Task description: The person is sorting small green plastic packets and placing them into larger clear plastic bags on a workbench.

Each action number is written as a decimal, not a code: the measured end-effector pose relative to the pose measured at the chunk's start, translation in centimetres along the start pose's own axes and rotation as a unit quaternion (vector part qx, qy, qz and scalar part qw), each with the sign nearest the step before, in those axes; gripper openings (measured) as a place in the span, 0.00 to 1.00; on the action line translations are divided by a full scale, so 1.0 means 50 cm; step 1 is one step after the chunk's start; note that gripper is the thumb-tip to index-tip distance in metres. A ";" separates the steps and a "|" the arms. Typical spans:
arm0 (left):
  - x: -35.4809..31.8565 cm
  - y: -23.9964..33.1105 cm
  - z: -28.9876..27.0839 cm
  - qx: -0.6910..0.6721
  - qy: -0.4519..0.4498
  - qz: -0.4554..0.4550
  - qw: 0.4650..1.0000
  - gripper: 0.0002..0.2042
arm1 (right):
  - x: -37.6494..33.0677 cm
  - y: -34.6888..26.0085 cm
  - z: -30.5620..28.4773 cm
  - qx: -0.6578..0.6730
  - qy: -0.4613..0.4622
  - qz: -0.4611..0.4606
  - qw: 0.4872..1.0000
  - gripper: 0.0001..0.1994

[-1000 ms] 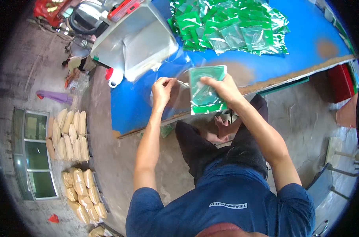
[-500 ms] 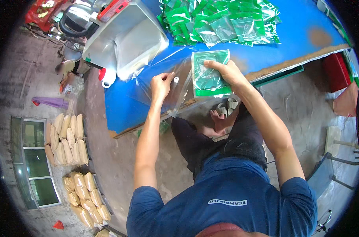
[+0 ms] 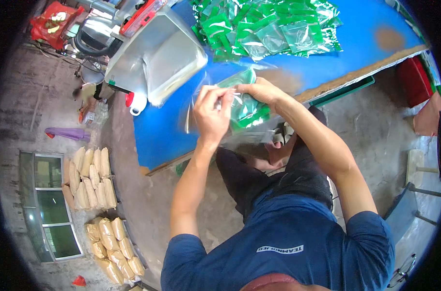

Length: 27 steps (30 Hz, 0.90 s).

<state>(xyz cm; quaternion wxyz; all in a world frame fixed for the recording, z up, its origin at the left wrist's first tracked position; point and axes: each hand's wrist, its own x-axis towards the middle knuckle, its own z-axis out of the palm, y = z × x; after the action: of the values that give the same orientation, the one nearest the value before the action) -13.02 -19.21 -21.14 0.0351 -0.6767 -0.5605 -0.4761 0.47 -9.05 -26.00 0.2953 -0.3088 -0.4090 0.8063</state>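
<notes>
Clamping a green-and-clear packet (image 3: pixel 248 110) in the right hand (image 3: pixel 264 92), thumb on top, over the near edge of the blue table (image 3: pixel 155 138). Holding the left hand (image 3: pixel 213 115) just beside it, fingers bent toward the right thumb; blurring too much for telling a firm pinch on the clear film (image 3: pixel 252 136) from a loose touch. Working with both hands close together, perhaps touching at the fingertips.

Probably risking a snag first: catching a packet corner on the thin film, then creasing or tearing it. Also risking a slip, slick plastic against slick plastic, from relying mainly on one thumb. Partly overhanging the table edge, so possibly dropping to the floor at any loosening. Farther left, possibly knocking over the white bottle (image 3: pixel 139 104) beside the pale grey tub (image 3: pixel 129 60) with a wide sweep of film.

Turning to writing, nearest first: showing dark capital letters, upside down from here but readable, on a white strip (image 3: pixel 280 249) across the dark blue shirt (image 3: pixel 215 264). Showing no readable print on the held packet, only green areas and glare. Likewise showing none on the heap of packets (image 3: pixel 274 34) behind. Standing farthest off, beyond the table's left end: pale sacks (image 3: pixel 92 177), looking unmarked but too small for certainty.
</notes>
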 end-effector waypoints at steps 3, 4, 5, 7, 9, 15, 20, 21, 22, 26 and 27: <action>0.000 0.033 0.026 -0.015 -0.021 0.042 0.999 0.03 | 0.034 0.009 -0.021 0.021 -0.025 -0.034 0.999 0.18; -0.004 0.045 0.026 -0.026 -0.035 0.053 0.998 0.03 | 0.041 0.011 -0.007 -0.067 -0.057 -0.056 0.995 0.19; -0.009 0.058 0.028 -0.037 -0.049 0.064 0.996 0.03 | 0.047 0.009 0.001 -0.154 -0.087 -0.079 0.981 0.19; -0.029 0.080 0.030 -0.047 -0.051 0.048 0.996 0.04 | 0.048 -0.019 0.012 -0.297 -0.096 -0.038 0.949 0.20; -0.052 0.116 0.027 -0.046 -0.079 0.029 0.995 0.04 | 0.027 -0.033 0.032 -0.085 -0.106 -0.141 0.981 0.19; 0.077 0.173 -0.040 0.109 -0.133 0.148 0.974 0.14 | -0.016 -0.063 0.081 -0.369 -0.092 -0.104 0.919 0.25; 0.256 0.026 0.056 0.146 -0.218 0.273 0.925 0.14 | -0.015 -0.044 0.090 -0.357 -0.113 -0.262 0.889 0.40; 0.265 -0.005 0.072 0.183 -0.221 0.308 0.907 0.14 | -0.028 -0.051 0.103 -0.363 -0.121 -0.265 0.885 0.40; 0.276 -0.001 0.082 0.186 -0.213 0.307 0.909 0.14 | -0.041 -0.062 0.109 -0.381 -0.108 -0.234 0.888 0.40; 0.304 -0.022 0.099 0.185 -0.618 -0.053 0.762 0.15 | -0.046 -0.046 0.105 -0.345 -0.105 -0.190 0.913 0.37; 0.302 -0.039 0.095 0.201 -0.641 -0.099 0.734 0.15 | -0.049 -0.043 0.109 -0.322 -0.118 -0.165 0.925 0.36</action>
<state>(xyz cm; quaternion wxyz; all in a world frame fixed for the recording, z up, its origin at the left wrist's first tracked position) -12.92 -4.79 -14.32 -0.2448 -0.7398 -0.5962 0.1932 -1.53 -12.39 -20.98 0.2584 -0.2175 -0.7237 0.6018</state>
